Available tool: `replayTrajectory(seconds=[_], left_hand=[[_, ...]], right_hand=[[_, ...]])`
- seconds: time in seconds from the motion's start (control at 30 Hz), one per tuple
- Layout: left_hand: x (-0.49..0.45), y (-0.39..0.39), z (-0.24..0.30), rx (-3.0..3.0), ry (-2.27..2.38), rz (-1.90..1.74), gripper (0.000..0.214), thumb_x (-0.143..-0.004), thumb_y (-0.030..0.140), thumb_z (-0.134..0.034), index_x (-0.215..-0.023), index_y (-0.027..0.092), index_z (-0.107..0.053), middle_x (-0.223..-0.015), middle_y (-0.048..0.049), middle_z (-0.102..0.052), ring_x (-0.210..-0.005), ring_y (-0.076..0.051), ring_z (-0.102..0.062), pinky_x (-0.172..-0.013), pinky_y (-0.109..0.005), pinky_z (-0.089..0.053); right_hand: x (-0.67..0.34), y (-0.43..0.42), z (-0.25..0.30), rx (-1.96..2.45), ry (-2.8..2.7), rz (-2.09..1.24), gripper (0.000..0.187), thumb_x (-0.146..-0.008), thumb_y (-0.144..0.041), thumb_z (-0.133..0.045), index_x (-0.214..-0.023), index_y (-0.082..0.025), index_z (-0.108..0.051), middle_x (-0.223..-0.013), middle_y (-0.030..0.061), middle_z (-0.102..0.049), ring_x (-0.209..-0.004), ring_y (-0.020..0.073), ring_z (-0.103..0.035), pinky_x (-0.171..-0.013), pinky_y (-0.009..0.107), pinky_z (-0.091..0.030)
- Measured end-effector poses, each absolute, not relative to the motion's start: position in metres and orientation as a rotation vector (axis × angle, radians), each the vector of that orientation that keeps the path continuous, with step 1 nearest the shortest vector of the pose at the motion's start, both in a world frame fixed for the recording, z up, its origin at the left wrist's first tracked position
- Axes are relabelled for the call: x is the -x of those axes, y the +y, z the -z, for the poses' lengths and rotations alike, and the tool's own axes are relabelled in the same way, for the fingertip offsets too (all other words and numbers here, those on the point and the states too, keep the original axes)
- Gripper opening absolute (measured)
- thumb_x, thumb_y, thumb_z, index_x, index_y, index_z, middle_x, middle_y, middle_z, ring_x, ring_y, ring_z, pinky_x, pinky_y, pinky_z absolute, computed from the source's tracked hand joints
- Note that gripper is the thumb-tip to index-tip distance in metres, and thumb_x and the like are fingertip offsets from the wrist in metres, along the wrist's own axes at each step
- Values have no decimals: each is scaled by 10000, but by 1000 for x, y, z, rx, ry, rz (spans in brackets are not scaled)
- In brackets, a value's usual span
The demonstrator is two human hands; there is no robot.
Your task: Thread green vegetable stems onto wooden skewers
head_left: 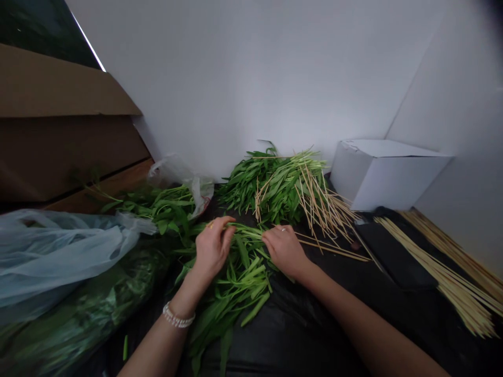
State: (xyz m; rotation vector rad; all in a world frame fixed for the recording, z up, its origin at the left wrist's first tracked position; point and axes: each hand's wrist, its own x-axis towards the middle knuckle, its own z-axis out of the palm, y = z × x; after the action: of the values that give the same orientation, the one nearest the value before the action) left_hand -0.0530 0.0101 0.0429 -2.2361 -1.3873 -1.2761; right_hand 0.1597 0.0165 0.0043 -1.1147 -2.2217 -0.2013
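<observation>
On our worktop (314, 335), well short of its far edge, the greens (236, 288) seem light, soft and easily bruised. Our left hand (213, 244) curls, its grip unclear; our right hand (286, 250) pinches the stems (250, 231), likely the firmest hold. These run left to right; the loose cut ends point mostly right.

I can read nothing from where I stand; no word, label, brand, number or sign is legible here.
</observation>
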Motion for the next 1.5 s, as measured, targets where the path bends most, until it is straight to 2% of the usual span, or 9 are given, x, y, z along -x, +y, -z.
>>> replayTrajectory(seconds=[0.1,0.37,0.57,0.8,0.97,1.07,1.23,1.37,1.5], left_hand=[[45,7,-39,2422,-1209,1011,321,-890,341,-580,-1179,201,-579,-804,-19,-653,-713,-163,-607,-718,-277,-465],[37,9,-33,2517,-1017,584,207,-896,218,-546,-1073,173,-645,-821,-46,-665,-791,-197,-618,-727,-299,-478],[31,4,-32,2606,-1114,630,95,-833,167,-563,-811,167,-656,-736,-39,-630,-744,-201,-599,-681,-301,-450],[51,18,-45,2575,-1582,1599,183,-852,185,-501,-748,175,-651,-733,-13,-636,-714,-149,-584,-699,-261,-441],[69,27,-53,2389,-1615,1782,252,-896,338,-504,-887,186,-705,-907,-50,-614,-916,-186,-564,-875,-319,-422],[67,28,-51,2419,-1574,1916,278,-912,367,-478,-824,177,-661,-1013,-74,-618,-1009,-201,-559,-928,-338,-412],[60,25,-47,2421,-1683,2253,246,-928,395,-451,-840,187,-547,-639,31,-495,-565,-110,-478,-563,-228,-403],[62,26,-46,2356,-1749,2244,251,-922,401,-453,-838,185,-549,-590,57,-385,-499,-90,-333,-462,-206,-256],[62,27,-46,2314,-1766,2149,215,-869,386,-540,-809,181,-564,-599,53,-410,-528,-93,-354,-491,-209,-276]], right_hand=[[-156,12,-6,1075,-2283,331,203,-956,-187,-434,-828,-188,-591,-784,39,-641,-844,202,-513,-830,349,-286],[-152,9,-5,1045,-2306,421,161,-936,-178,-459,-822,-183,-572,-767,44,-614,-819,208,-496,-812,364,-290],[-149,7,-5,1011,-2317,228,216,-945,-178,-431,-769,-184,-557,-751,40,-623,-789,194,-505,-780,355,-297],[-162,7,-28,854,-1981,-664,279,-973,-250,-385,-857,-176,-628,-756,14,-652,-773,153,-572,-747,280,-399],[-175,4,-49,498,-2229,-1496,360,-943,-428,-472,-897,-169,-717,-911,33,-729,-863,168,-657,-774,270,-459],[-176,14,-35,937,-2137,-1058,329,-948,-363,-478,-852,-151,-710,-816,38,-719,-774,163,-645,-721,268,-454],[-175,29,-6,1425,-2316,42,147,-879,-262,-595,-805,-161,-672,-884,84,-676,-916,221,-579,-778,311,-386],[-175,27,-3,1450,-2422,280,93,-871,-228,-581,-838,-165,-642,-899,86,-657,-912,228,-553,-736,324,-350],[-173,26,-1,1387,-2478,402,86,-868,-167,-544,-867,-160,-630,-918,97,-648,-925,241,-528,-731,346,-314]])
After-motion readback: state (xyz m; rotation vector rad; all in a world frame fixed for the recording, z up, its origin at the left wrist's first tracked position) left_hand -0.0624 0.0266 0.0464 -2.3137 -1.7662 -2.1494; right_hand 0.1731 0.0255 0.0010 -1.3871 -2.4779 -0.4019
